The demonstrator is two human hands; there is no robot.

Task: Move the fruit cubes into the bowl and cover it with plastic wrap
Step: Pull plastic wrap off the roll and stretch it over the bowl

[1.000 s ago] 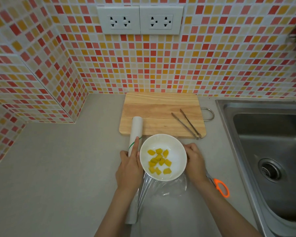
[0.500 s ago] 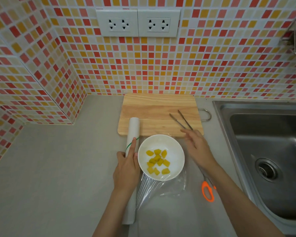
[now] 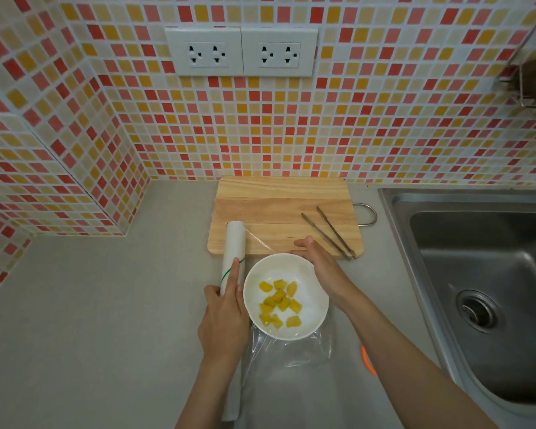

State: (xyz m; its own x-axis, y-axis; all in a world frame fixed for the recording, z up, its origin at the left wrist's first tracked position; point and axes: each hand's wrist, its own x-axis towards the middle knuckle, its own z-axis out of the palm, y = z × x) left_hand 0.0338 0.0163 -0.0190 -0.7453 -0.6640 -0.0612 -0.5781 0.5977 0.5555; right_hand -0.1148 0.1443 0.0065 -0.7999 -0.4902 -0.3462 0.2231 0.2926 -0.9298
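Observation:
A white bowl (image 3: 310,281) stands on the counter just in front of the cutting board, with several yellow fruit cubes (image 3: 279,301) in it. A loose sheet of clear plastic wrap (image 3: 291,351) lies under and in front of the bowl. The plastic wrap roll (image 3: 235,239) lies left of the bowl, pointing away from me. My left hand (image 3: 223,323) grips the roll, index finger stretched along it. At the bowl's far rim, my right hand (image 3: 319,261) pinches the film's far edge, which runs taut from the roll's far end.
A wooden cutting board (image 3: 279,205) lies against the tiled wall, with metal tongs (image 3: 328,233) on its right part. Scissors with an orange handle (image 3: 367,360) peek out under my right forearm. A steel sink (image 3: 483,289) fills the right side. Wall sockets (image 3: 242,52) sit above.
My right hand left the bowl's right side, swung out toward the tongs, and now sits at the bowl's far rim on the film's edge. My left hand stayed on the roll.

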